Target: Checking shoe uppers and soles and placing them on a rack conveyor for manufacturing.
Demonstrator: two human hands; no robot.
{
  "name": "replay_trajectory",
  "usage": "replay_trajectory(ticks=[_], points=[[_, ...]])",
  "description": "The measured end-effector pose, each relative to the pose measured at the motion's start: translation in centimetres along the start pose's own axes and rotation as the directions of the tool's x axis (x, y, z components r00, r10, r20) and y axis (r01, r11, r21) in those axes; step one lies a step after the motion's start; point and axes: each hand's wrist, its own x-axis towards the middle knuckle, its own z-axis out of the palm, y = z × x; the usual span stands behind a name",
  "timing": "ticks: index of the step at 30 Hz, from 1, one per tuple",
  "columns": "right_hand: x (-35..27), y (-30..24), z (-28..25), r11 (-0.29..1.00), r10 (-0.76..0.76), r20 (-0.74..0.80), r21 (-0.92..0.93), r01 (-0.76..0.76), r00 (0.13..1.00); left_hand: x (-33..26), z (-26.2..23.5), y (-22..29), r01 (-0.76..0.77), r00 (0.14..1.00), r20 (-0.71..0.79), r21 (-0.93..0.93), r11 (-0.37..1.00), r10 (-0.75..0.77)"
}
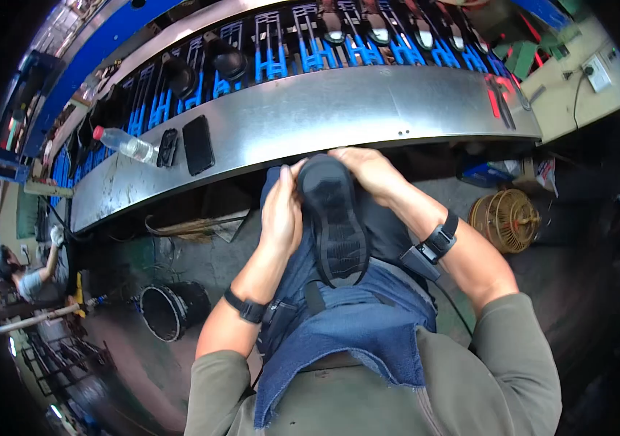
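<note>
A black shoe (335, 225) lies sole up over my lap, its broad end pointing at the metal bench and its other end toward my body. My left hand (281, 211) is wrapped against the left side of the broad end, thumb up along the edge. On the other side my right hand (371, 173) grips the same end, fingers curled over the far rim. Most of the fingertips are hidden behind the shoe. Under it is a blue denim apron (353, 330) spread across my lap.
The metal bench (288, 120) bears a plastic bottle (127, 145), a phone (198, 145) and red-handled pliers (499, 102). Behind it runs a rack of blue holders (273, 67) with several shoes. A black bucket (173, 311) and a round wicker basket (504, 221) stand on the floor. Another person (32, 276) is far left.
</note>
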Motion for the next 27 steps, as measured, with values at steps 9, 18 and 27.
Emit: replay_trajectory(ticks=[9,18,27], points=[[-4.1,-7.4,-1.2,0.854,-0.057,0.461,-0.436,0.283,0.885,0.0,-1.4,4.1,0.066,0.884,0.42,0.321,0.945,-0.204],[-6.6,-4.3,-3.2,0.531,-0.368,0.715,-0.363,0.765,0.595,-0.8,-1.1,3.5,-0.722,0.527,0.849,0.42,0.549,0.043],[0.6,-5.1,-2.8,0.876,-0.212,0.295,-0.365,0.316,0.931,5.0,-0.2,3.6,-0.154,0.934,0.354,0.526,0.836,-0.05]])
